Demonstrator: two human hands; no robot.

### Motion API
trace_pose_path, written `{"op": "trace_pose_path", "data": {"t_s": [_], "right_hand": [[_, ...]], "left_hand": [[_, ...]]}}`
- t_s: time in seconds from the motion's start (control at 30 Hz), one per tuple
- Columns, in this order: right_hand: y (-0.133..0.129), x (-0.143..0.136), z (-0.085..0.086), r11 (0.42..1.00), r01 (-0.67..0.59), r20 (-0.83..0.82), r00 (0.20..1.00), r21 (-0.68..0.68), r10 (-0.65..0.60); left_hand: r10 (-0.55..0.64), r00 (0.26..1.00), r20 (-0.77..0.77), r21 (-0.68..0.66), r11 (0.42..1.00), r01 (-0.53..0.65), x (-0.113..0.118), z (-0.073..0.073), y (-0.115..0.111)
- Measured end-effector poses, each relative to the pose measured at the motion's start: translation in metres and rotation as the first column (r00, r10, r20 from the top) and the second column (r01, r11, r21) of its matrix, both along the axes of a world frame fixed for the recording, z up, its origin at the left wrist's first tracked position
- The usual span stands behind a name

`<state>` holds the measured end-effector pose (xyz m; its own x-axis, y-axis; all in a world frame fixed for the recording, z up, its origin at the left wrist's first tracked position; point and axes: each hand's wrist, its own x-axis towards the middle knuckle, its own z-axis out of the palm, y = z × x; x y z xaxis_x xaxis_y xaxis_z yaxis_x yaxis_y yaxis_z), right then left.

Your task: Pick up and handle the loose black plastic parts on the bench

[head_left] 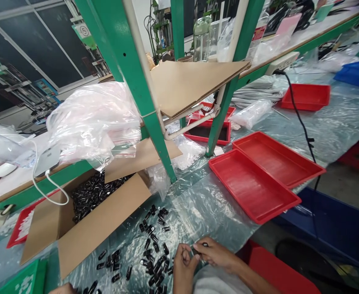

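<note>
Fingers mostly cover the small dark piece (205,245), so its shape is hard to make out, and a further bare hand (62,289) is cut off at the lower left, its grip impossible to tell. The bare right hand (210,251) pinches the piece, forearm slanting to the lower right; the bare left hand (183,262) rises beside it, fingers curled, though whether they grip it too I cannot tell. Small glossy black pieces (156,247) crowd the left hand's outer side, near an open brown cardboard box (105,232). Bare film-covered tabletop (194,208) extends ahead toward two shallow red rectangular trays (254,185)
</note>
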<state>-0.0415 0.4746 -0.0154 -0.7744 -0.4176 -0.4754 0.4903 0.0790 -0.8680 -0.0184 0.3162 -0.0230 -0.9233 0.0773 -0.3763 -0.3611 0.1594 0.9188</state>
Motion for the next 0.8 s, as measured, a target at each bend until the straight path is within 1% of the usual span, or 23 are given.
{"op": "trace_pose_path", "data": {"t_s": [0.07, 0.23, 0.33, 0.6, 0.7, 0.8], "right_hand": [[-0.001, 0.004, 0.0, 0.999, 0.029, 0.07, 0.997, -0.044, -0.026], [-0.001, 0.006, 0.005, 0.989, 0.07, 0.164, 0.985, -0.13, -0.048], [-0.002, 0.005, 0.005, 0.984, 0.086, 0.19, 0.98, -0.156, -0.055], [-0.004, 0.005, 0.001, 0.987, 0.091, 0.237, 0.97, -0.134, -0.058], [-0.005, 0.007, -0.002, 0.987, 0.115, 0.287, 0.955, -0.108, -0.08], [-0.005, 0.009, -0.003, 0.985, 0.138, 0.325, 0.941, -0.103, -0.097]], "left_hand": [[0.031, 0.999, -0.019, -0.043, 0.999, -0.031, 0.004, 0.001, 0.003], [0.014, 0.998, -0.058, -0.027, 1.0, -0.015, 0.008, 0.009, 0.004], [0.017, 0.996, -0.084, -0.037, 0.999, -0.02, 0.008, 0.01, 0.004], [0.119, 0.988, -0.097, -0.063, 0.99, -0.125, 0.012, 0.004, 0.009], [0.096, 0.991, -0.096, -0.05, 0.994, -0.101, 0.011, 0.002, 0.008], [0.067, 0.994, -0.085, 0.042, 0.997, -0.063, 0.008, -0.003, 0.008]]}}
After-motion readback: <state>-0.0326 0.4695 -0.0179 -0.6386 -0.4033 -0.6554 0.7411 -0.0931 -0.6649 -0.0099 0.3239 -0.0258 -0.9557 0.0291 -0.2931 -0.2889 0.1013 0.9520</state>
